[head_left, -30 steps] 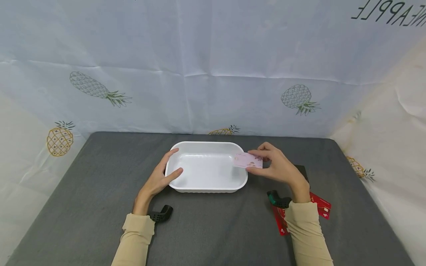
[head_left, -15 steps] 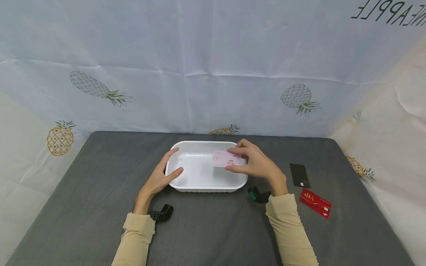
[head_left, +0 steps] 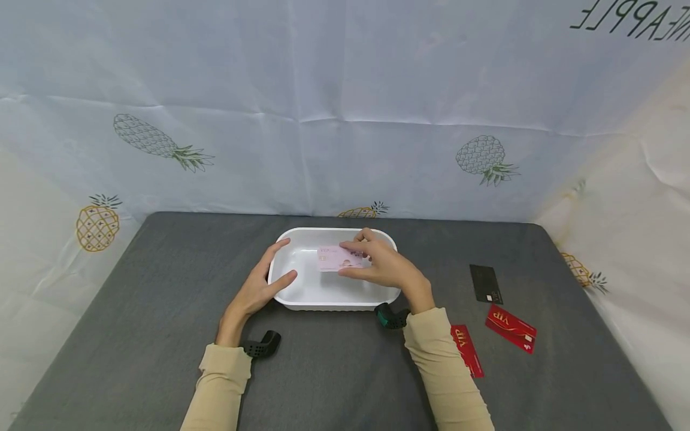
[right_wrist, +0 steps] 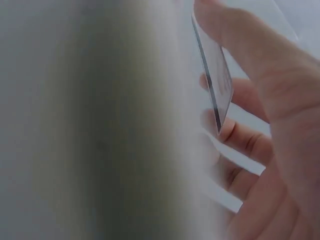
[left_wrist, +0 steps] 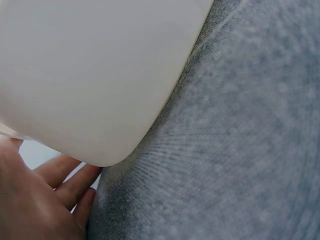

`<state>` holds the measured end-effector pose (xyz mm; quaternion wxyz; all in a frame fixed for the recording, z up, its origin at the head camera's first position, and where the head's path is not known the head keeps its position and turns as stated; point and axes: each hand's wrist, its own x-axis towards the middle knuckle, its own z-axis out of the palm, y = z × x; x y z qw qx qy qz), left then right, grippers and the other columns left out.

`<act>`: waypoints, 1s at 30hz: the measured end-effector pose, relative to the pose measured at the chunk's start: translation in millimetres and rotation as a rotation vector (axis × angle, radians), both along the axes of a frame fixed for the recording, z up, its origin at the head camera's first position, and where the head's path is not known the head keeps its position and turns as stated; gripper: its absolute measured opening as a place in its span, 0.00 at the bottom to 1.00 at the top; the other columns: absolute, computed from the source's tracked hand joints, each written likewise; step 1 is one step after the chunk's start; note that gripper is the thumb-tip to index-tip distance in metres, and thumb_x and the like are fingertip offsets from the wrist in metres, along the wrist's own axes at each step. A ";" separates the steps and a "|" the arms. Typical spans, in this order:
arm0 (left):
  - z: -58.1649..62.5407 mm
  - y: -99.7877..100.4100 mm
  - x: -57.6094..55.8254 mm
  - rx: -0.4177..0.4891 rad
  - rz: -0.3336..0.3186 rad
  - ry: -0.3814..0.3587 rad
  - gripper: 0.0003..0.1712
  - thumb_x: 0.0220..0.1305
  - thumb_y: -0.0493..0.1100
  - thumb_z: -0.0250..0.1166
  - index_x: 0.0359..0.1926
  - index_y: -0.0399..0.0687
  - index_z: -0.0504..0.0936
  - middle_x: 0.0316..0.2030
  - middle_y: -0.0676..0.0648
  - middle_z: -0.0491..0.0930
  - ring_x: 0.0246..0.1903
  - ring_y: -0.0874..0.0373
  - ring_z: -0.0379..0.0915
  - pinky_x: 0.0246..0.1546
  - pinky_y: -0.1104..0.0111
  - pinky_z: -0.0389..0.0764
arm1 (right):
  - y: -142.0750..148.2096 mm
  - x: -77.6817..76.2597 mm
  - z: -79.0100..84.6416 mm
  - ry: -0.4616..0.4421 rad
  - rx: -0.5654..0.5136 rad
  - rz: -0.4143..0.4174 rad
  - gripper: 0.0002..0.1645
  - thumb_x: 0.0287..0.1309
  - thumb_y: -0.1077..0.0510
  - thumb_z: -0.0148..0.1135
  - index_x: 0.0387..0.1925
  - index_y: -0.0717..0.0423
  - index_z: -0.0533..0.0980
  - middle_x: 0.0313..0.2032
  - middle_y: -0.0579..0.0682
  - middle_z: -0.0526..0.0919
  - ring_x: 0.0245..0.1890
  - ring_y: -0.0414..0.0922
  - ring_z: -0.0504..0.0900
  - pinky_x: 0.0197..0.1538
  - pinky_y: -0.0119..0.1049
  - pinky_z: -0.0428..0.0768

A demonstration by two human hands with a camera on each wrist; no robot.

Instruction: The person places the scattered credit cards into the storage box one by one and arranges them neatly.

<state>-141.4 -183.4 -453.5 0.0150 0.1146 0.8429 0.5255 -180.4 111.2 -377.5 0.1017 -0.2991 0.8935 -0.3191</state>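
A white rectangular plastic tray (head_left: 309, 293) with rounded corners stands on the grey cloth. My left hand (head_left: 254, 291) holds its left end, thumb over the rim; in the left wrist view several fingers lie outside the tray wall (left_wrist: 95, 75). Over the tray's middle, my right hand (head_left: 385, 267) pinches a pale pink VIP card (head_left: 330, 258) by its right end, between thumb and fingers. The right wrist view shows this card (right_wrist: 214, 75) tilted, nearly edge-on. Whether it touches the tray floor I cannot tell.
To the right lie a black card (head_left: 486, 284) and a red VIP card (head_left: 511, 329). Another red VIP card (head_left: 468, 352) is partly covered by the right sleeve (head_left: 444, 365). A pineapple-print curtain (head_left: 323, 161) hangs behind the grey-covered table (head_left: 178, 269).
My right hand has carried the pink card leftward, from the tray's right rim to above its middle. The cards at the right have come out from behind that arm. The left hand stays put.
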 end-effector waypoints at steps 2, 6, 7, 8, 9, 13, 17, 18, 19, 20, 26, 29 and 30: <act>-0.1 -0.2 -0.2 0.001 -0.001 0.000 0.44 0.67 0.55 0.64 0.79 0.60 0.57 0.80 0.41 0.53 0.77 0.38 0.52 0.72 0.34 0.55 | -5.7 -0.8 -2.4 0.001 0.007 0.010 0.36 0.60 0.47 0.73 0.67 0.53 0.76 0.55 0.53 0.74 0.47 0.45 0.73 0.50 0.36 0.74; -0.7 -0.8 -0.3 0.003 -0.002 -0.003 0.43 0.67 0.54 0.64 0.79 0.60 0.56 0.80 0.41 0.53 0.77 0.38 0.53 0.71 0.34 0.55 | -16.6 -1.5 -8.2 0.028 0.034 0.018 0.35 0.61 0.46 0.73 0.66 0.54 0.77 0.53 0.53 0.75 0.47 0.45 0.73 0.51 0.36 0.73; -0.7 -0.8 -0.4 0.004 -0.002 -0.005 0.43 0.67 0.54 0.64 0.79 0.60 0.56 0.80 0.41 0.53 0.77 0.38 0.53 0.71 0.35 0.56 | -19.4 -1.6 -9.6 0.039 0.040 0.018 0.35 0.61 0.46 0.73 0.66 0.55 0.77 0.52 0.54 0.75 0.47 0.45 0.73 0.52 0.36 0.73; -0.7 -0.8 -0.3 0.003 -0.003 -0.006 0.43 0.67 0.54 0.64 0.79 0.60 0.56 0.80 0.41 0.53 0.77 0.38 0.53 0.71 0.35 0.56 | -22.0 -1.5 -10.8 0.043 0.047 0.013 0.35 0.61 0.46 0.73 0.66 0.55 0.77 0.52 0.54 0.76 0.47 0.45 0.72 0.52 0.37 0.72; -0.7 -0.9 -0.4 0.004 -0.002 -0.008 0.43 0.68 0.54 0.64 0.79 0.61 0.56 0.80 0.42 0.54 0.76 0.39 0.54 0.71 0.36 0.57 | -24.5 -1.2 -12.0 0.048 0.052 0.010 0.35 0.61 0.46 0.73 0.66 0.55 0.77 0.51 0.54 0.76 0.47 0.46 0.72 0.52 0.37 0.72; -0.6 -0.7 -0.3 0.013 -0.003 -0.011 0.43 0.68 0.53 0.64 0.79 0.62 0.57 0.79 0.42 0.54 0.76 0.40 0.55 0.71 0.37 0.58 | -34.3 -1.0 -16.5 0.048 0.062 -0.011 0.35 0.61 0.47 0.73 0.66 0.55 0.77 0.51 0.54 0.76 0.47 0.46 0.71 0.51 0.37 0.72; -0.9 -0.8 -0.3 0.008 -0.009 0.002 0.43 0.67 0.53 0.64 0.79 0.60 0.56 0.79 0.41 0.54 0.76 0.38 0.54 0.71 0.35 0.57 | -43.2 -2.2 -21.7 0.049 0.057 -0.029 0.35 0.60 0.48 0.74 0.65 0.57 0.77 0.49 0.55 0.76 0.44 0.45 0.71 0.48 0.35 0.72; -1.1 -1.0 -0.4 0.006 -0.010 0.005 0.43 0.67 0.53 0.64 0.79 0.59 0.56 0.79 0.40 0.54 0.76 0.38 0.54 0.71 0.35 0.56 | -45.2 -2.6 -23.1 0.049 0.054 -0.033 0.35 0.60 0.49 0.74 0.65 0.57 0.77 0.48 0.55 0.76 0.43 0.44 0.71 0.47 0.34 0.72; -1.4 -1.2 -0.6 0.005 -0.010 0.008 0.43 0.67 0.53 0.64 0.79 0.58 0.56 0.79 0.40 0.54 0.76 0.37 0.54 0.71 0.34 0.56 | -47.2 -3.1 -24.5 0.048 0.051 -0.037 0.35 0.59 0.49 0.75 0.65 0.58 0.78 0.48 0.55 0.76 0.42 0.44 0.71 0.46 0.34 0.72; -1.3 -1.3 -0.5 0.004 -0.011 0.011 0.44 0.67 0.53 0.64 0.79 0.58 0.56 0.79 0.39 0.53 0.77 0.37 0.53 0.71 0.34 0.56 | -49.0 -3.5 -26.0 0.047 0.050 -0.041 0.34 0.59 0.49 0.75 0.64 0.58 0.78 0.47 0.55 0.76 0.42 0.44 0.70 0.46 0.33 0.71; -1.1 -1.1 -0.4 0.013 -0.014 0.016 0.43 0.67 0.52 0.65 0.79 0.58 0.57 0.79 0.39 0.55 0.76 0.38 0.55 0.71 0.35 0.57 | -59.0 -6.7 -33.4 0.024 0.051 -0.073 0.35 0.58 0.49 0.75 0.64 0.58 0.78 0.45 0.54 0.76 0.39 0.42 0.69 0.42 0.31 0.69; -0.8 -1.0 -0.3 0.017 -0.022 0.022 0.43 0.67 0.51 0.65 0.79 0.58 0.57 0.79 0.39 0.55 0.75 0.38 0.57 0.70 0.36 0.59 | -63.1 -8.3 -36.3 0.033 0.059 -0.082 0.34 0.57 0.49 0.76 0.62 0.59 0.79 0.43 0.54 0.76 0.39 0.42 0.68 0.41 0.31 0.68; -0.7 -1.2 -0.4 0.016 -0.023 0.023 0.43 0.67 0.51 0.65 0.79 0.58 0.57 0.79 0.39 0.55 0.75 0.38 0.57 0.70 0.36 0.59 | -64.5 -8.9 -37.0 0.036 0.068 -0.086 0.34 0.56 0.49 0.77 0.62 0.58 0.80 0.43 0.54 0.76 0.39 0.42 0.68 0.41 0.31 0.68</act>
